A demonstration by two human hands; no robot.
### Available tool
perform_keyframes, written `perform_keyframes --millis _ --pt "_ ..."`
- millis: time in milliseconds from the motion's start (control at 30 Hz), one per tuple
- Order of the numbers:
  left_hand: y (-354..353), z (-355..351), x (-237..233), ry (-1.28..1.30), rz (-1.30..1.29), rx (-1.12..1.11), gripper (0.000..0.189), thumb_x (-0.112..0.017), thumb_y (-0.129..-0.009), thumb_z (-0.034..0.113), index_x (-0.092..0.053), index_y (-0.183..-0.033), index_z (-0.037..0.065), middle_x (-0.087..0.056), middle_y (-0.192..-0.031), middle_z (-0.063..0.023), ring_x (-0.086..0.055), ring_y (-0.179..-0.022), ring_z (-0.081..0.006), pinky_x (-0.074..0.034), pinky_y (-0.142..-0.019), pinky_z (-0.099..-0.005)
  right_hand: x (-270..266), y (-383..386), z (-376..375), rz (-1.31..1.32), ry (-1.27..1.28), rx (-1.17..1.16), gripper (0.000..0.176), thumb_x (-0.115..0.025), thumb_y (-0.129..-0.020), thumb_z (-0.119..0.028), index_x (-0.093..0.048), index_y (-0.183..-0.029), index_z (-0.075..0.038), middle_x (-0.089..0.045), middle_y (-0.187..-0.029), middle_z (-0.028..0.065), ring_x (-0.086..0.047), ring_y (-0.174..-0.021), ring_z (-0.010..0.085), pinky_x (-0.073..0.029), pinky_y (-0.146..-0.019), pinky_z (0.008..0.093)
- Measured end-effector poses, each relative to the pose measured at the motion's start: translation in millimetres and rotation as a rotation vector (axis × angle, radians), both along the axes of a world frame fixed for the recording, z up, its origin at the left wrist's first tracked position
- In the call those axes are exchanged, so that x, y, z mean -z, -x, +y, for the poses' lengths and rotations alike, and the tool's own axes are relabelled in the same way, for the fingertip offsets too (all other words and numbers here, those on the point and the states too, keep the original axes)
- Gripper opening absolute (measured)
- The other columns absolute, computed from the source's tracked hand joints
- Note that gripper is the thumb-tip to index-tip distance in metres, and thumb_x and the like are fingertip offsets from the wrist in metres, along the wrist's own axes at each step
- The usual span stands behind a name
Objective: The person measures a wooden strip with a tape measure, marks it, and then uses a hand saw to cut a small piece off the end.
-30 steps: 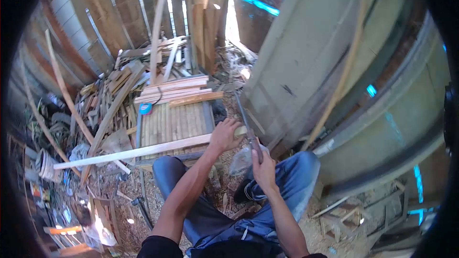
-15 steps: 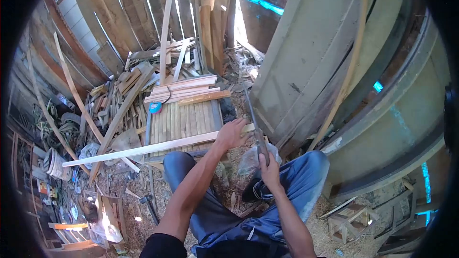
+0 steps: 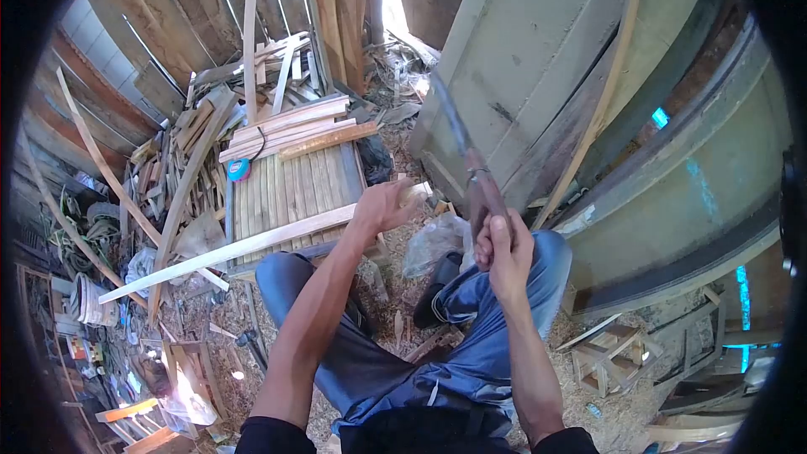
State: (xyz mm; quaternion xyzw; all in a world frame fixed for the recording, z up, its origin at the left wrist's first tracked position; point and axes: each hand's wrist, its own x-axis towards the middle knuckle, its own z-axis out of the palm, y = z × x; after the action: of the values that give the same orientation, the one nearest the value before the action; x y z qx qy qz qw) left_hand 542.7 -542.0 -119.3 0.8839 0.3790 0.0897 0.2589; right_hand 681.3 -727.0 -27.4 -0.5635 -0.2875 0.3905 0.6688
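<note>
A long, pale wooden strip (image 3: 244, 248) lies slanting across the near end of a low slatted wooden stand (image 3: 290, 193). My left hand (image 3: 382, 206) is closed around the strip near its right end, and a short piece shows past the fingers. In my right hand (image 3: 507, 256), above my right knee, is a long-bladed tool (image 3: 458, 130) with a brown grip part. Its narrow, dark blade points up and away, apart from the strip. Several sawn sticks (image 3: 286, 143) and a blue tape measure (image 3: 239, 170) rest on the stand's far part.
Scrap wood (image 3: 197, 151) is heaped left of and behind the stand. Large grey panels (image 3: 538, 76) lean at the right. A clear plastic bag (image 3: 433, 244) lies between my feet and the stand. A hammer (image 3: 250, 345) and a small wooden frame (image 3: 618, 357) are on the shavings-strewn floor.
My right hand has moved right and toward me, lifting the tool's blade away from the strip's end. The left hand stays on the strip. The view has shifted right and down.
</note>
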Motion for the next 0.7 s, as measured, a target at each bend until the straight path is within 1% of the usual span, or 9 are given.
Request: perform_keyframes --millis 67,233,267,300,400,500,567,600,700 --pt "-2.0 0.8 1.0 0.033 0.014 -0.006 0.053 -0.059 -0.085 0.050 -0.057 -0.116 0.007 -0.066 -0.093 -0.0222 -0.063 -0.087 -0.0422 -0.050 -0.075 -0.0466 11.1 -9.0 -8.7 -0.241 0.121 -0.018 0.030 -0.058 -0.095 -0.032 -0.054 -0.090 -0.003 -0.046 -0.061 -0.0036 -0.041 -0.050 0.0030 -0.032 -0.044 0.0191" --pt "-1.0 11.3 2.3 -0.026 -0.233 0.102 0.046 -0.070 -0.081 0.036 -0.057 -0.111 0.003 -0.066 -0.096 -0.0212 -0.062 -0.091 -0.0402 -0.049 -0.079 -0.0438 30.5 -12.4 -32.4 -0.328 0.168 0.001 0.030 -0.061 -0.093 -0.032 -0.055 -0.082 -0.004 -0.047 -0.060 -0.0043 -0.041 -0.049 0.0028 -0.032 -0.044 0.0194" --pt "0.3 12.2 1.0 0.058 -0.209 0.095 0.041 -0.071 -0.081 0.032 -0.058 -0.106 0.002 -0.065 -0.093 -0.0204 -0.062 -0.091 -0.0371 -0.048 -0.080 -0.0414 31.0 -9.6 -37.1 -0.355 0.189 -0.029 0.030 -0.062 -0.092 -0.030 -0.058 -0.086 -0.001 -0.047 -0.061 -0.0022 -0.041 -0.054 0.0056 -0.033 -0.049 0.0235" --pt "0.3 13.7 1.6 0.056 -0.200 0.103 0.041 -0.071 -0.081 0.032 -0.058 -0.106 0.002 -0.065 -0.093 -0.0204 -0.062 -0.091 -0.0371 -0.048 -0.080 -0.0414 30.4 -6.4 -41.5 -0.380 0.212 -0.058 0.031 -0.064 -0.090 -0.029 -0.061 -0.090 0.002 -0.046 -0.061 -0.0001 -0.040 -0.060 0.0084 -0.035 -0.053 0.0276" --pt "-0.8 21.5 4.5 0.143 -0.193 0.096 0.045 -0.069 -0.083 0.036 -0.060 -0.110 0.001 -0.066 -0.094 -0.0188 -0.063 -0.088 -0.0328 -0.047 -0.078 -0.0392 24.6 -0.9 -46.6 -0.354 0.197 -0.083 0.030 -0.065 -0.088 -0.027 -0.060 -0.090 0.003 -0.046 -0.060 0.0031 -0.040 -0.058 0.0096 -0.035 -0.053 0.0284" --pt "-0.5 34.2 4.7 0.198 -0.111 0.078 0.047 -0.063 -0.086 0.038 -0.061 -0.118 0.003 -0.068 -0.100 -0.0177 -0.065 -0.091 -0.0324 -0.049 -0.078 -0.0378 27.4 4.1 -43.6 -0.414 0.126 -0.048 0.028 -0.064 -0.088 -0.025 -0.059 -0.089 0.003 -0.045 -0.058 0.0052 -0.039 -0.055 0.0107 -0.035 -0.051 0.0293" --pt "-2.4 35.7 -0.9 0.282 -0.077 0.097 0.045 -0.056 -0.091 0.040 -0.062 -0.115 0.003 -0.069 -0.095 -0.0163 -0.066 -0.085 -0.0304 -0.050 -0.076 -0.0371 34.2 9.2 -42.5 -0.477 0.117 -0.025 0.026 -0.064 -0.088 -0.024 -0.058 -0.085 0.001 -0.043 -0.054 0.0062 -0.038 -0.051 0.0122 -0.034 -0.048 0.0309" --pt "-5.7 35.1 -9.4 0.360 -0.060 0.101 0.045 -0.049 -0.095 0.041 -0.063 -0.113 0.002 -0.069 -0.092 -0.0143 -0.067 -0.081 -0.0284 -0.049 -0.073 -0.0373 35.9 10.1 -41.1 -0.475 0.123 -0.024 0.027 -0.064 -0.088 -0.025 -0.057 -0.084 0.001 -0.043 -0.053 0.0058 -0.038 -0.050 0.0123 -0.034 -0.048 0.0310" --pt "-10.7 38.2 -15.6 0.420 0.019 0.045 0.045 -0.044 -0.097 0.042 -0.065 -0.109 0.004 -0.069 -0.088 -0.0132 -0.066 -0.078 -0.0271 -0.048 -0.071 -0.0381 30.7 12.0 -41.5 -0.472 0.146 -0.025 0.029 -0.064 -0.088 -0.027 -0.058 -0.083 0.001 -0.042 -0.053 0.0052 -0.038 -0.049 0.0120 -0.034 -0.048 0.0310"
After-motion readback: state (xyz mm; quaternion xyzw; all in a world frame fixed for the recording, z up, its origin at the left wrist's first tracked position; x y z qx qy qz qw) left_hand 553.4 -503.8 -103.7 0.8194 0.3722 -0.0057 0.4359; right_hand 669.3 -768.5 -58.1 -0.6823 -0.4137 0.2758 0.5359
